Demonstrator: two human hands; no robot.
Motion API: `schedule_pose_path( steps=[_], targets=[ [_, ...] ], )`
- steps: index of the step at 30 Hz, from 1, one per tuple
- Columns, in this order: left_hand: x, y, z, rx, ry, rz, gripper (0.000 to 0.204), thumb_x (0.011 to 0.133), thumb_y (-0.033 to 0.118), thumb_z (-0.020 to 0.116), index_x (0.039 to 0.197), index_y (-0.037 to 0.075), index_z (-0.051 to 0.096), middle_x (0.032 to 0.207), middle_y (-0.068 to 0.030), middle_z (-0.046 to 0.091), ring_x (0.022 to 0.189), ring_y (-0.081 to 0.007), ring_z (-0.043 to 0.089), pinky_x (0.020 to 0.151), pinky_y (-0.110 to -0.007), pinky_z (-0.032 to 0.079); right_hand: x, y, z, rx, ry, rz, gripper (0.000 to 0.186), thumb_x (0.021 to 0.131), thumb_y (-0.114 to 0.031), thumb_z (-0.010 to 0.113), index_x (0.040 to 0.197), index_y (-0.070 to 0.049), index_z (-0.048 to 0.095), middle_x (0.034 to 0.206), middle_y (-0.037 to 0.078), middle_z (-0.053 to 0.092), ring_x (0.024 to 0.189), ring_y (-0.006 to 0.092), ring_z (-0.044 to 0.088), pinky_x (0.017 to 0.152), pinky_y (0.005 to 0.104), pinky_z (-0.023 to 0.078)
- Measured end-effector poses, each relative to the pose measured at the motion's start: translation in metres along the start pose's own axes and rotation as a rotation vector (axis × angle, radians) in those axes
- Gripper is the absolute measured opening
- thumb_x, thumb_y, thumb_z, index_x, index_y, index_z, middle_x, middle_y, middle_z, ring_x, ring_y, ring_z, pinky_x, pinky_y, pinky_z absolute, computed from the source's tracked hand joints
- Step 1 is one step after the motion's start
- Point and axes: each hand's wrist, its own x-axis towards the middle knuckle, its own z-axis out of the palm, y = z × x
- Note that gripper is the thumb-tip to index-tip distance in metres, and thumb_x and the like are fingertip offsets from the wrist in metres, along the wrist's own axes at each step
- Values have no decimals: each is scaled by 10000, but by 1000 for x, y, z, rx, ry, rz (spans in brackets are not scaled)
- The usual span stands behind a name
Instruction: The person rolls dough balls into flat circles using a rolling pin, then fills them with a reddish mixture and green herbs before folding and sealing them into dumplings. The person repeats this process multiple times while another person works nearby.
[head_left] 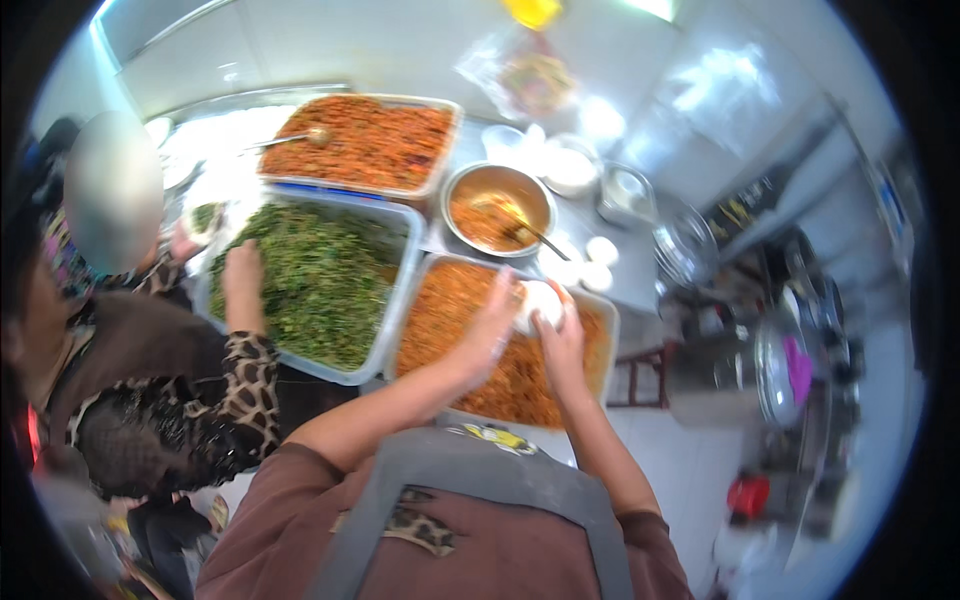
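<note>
Over a tub of orange-brown chopped filling (445,310), a round white dough bun (540,306) is held between my two hands. My left hand (492,325) lies along its left side, fingers fairly straight and close to the dough. Around the right side curl the fingers of my right hand (562,328), its thumb on the front. The bun's underside and some fingertips are hidden. Just beyond stands a steel bowl (498,172) with reddish filling and a spoon (540,238) in it. Small white dough balls (601,250) lie to the right of the bowl.
To the left, a co-worker's hand (242,270) reaches into a tub of chopped greens (320,275); their other hand holds filled dough. A tub of orange filling (375,135) with a ladle (316,136) stands behind. A large steel pot (720,385) stands right.
</note>
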Motion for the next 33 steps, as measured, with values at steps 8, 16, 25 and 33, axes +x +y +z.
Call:
schedule_pose_path(
  steps=[8,16,25,33],
  targets=[
    [26,-24,-14,-1005,-354,-611,672,843,597,382,1292,97,397,1289,-177,429,1172,-327,440,945,-538,370,11,-7,-30,-423,-259,2,381,844,-206,537,1185,-40,501,1118,137,547,1045,258,525,866,345,429],
    [22,-43,-16,-995,-429,-616,672,839,569,413,1318,100,372,1325,-223,373,1241,-416,327,897,-678,308,129,108,-165,-1025,8,190,580,744,-269,650,1273,-145,449,1244,252,399,1098,382,463,929,392,392],
    [31,-45,-4,-839,-364,-523,757,799,577,488,1382,156,252,1351,-228,329,1233,-437,326,862,-679,343,167,148,-161,-1211,-183,482,648,669,-316,718,1250,-170,469,1306,285,314,1135,398,442,928,404,405],
    [52,-48,15,-776,-395,-561,788,792,570,504,1407,201,177,1376,-210,293,1214,-446,348,836,-664,380,168,170,-191,-1030,-172,357,589,688,-281,714,1201,-112,479,1189,223,458,1022,327,529,848,376,458]
  ],
)
